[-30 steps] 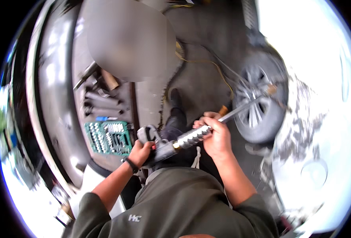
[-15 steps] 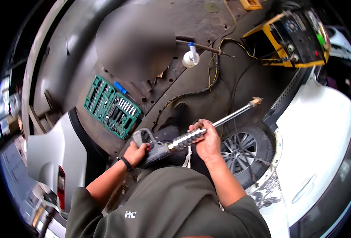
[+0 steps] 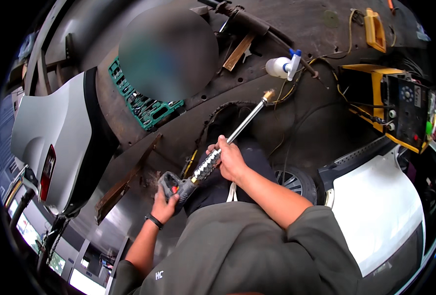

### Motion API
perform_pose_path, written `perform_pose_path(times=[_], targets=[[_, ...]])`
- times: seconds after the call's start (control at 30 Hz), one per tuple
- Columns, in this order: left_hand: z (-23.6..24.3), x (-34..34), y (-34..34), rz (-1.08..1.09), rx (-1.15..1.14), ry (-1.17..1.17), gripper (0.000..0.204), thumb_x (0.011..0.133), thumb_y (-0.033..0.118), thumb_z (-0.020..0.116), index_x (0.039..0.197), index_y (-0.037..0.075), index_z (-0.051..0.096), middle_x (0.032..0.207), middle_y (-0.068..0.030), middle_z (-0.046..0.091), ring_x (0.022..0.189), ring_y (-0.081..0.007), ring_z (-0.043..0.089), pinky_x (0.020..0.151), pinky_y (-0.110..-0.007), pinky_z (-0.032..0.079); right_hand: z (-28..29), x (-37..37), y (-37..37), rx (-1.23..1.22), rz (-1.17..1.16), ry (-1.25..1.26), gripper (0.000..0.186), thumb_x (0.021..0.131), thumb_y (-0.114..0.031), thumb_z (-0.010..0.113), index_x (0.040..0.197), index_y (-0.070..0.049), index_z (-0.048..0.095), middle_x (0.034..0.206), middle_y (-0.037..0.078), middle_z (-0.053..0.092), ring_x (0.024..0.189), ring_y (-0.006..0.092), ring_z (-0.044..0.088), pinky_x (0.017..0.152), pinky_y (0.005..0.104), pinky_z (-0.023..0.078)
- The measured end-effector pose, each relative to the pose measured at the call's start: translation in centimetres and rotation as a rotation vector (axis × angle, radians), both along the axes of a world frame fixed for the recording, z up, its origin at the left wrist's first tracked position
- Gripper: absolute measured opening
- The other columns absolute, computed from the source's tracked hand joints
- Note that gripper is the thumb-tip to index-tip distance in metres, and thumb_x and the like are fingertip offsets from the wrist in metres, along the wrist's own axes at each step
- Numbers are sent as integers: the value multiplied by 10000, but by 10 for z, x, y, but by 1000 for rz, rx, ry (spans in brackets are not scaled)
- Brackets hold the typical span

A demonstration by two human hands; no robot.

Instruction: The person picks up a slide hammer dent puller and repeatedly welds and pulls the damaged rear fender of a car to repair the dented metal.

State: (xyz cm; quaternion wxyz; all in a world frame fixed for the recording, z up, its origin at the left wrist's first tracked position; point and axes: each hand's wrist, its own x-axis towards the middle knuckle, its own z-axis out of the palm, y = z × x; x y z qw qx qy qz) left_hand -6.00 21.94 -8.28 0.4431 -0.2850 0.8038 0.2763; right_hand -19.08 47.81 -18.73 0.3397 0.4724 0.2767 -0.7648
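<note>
A pressure washer spray gun [image 3: 246, 120] lies across my lap, held in both hands and slanting up to the right. My left hand [image 3: 164, 205] is closed on its black trigger handle, next to a small red part. Further along, my right hand [image 3: 229, 161] wraps round the ribbed, dark grip sleeve at the base of the metal lance. A brass-coloured nozzle tips the lance, which points toward a white spray bottle [image 3: 279, 67] with a blue top. How far the left fingers reach round the handle is partly hidden.
A green socket set case [image 3: 154, 110] is partly covered by a blurred patch. To the left stands a silver car body panel [image 3: 63, 137]. On the right are a yellow-and-black machine [image 3: 405, 105], cables, a wheel [image 3: 293, 181] and a white car panel [image 3: 375, 196]. A rusty bar [image 3: 124, 184] lies left.
My view has turned and shifted. The spray gun now points more steeply upward, its nozzle nearer the spray bottle. Both hands keep their hold on it.
</note>
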Motion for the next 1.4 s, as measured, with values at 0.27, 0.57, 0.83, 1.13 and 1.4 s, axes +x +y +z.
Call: perform_pose_path(times=[0.27,0.57,0.83,1.13,1.4], targets=[[8,45,60,-106,42,74,834,752,316,785,1382,-116,450,1332,-334,548,1276,-447,528,1094,-423,415,-17,6,-5,178,240,-80,365,1057,-374,490,910,-44,545,768,82,635,570,145,550,437,292,391],[0,40,-9,858,747,-496,463,916,280,663,1207,-76,615,987,-171,725,757,-235,734,655,-321,602,-39,19,-18,-256,-57,43,484,1037,-541,439,869,-107,573,869,102,681,790,217,672,547,310,457],[2,77,-28,1118,1090,-454,617,881,324,666,1342,-48,493,1033,-237,678,733,-340,695,634,-431,577,6,18,-53,-7,191,270,442,1083,-478,376,951,-79,516,862,100,661,711,167,631,551,317,493],[10,114,-47,1367,1111,-594,529,937,381,529,1303,1,567,966,-256,697,662,-389,669,571,-449,543,-39,63,-101,64,348,45,470,1076,-452,393,915,-26,510,781,105,642,643,198,619,564,363,512],[18,121,-37,1316,1116,-510,549,948,367,537,1339,-18,516,967,-250,688,662,-368,668,555,-421,536,-27,62,-87,1,248,206,527,1085,-440,375,822,-22,557,743,101,660,650,180,632,621,347,523]])
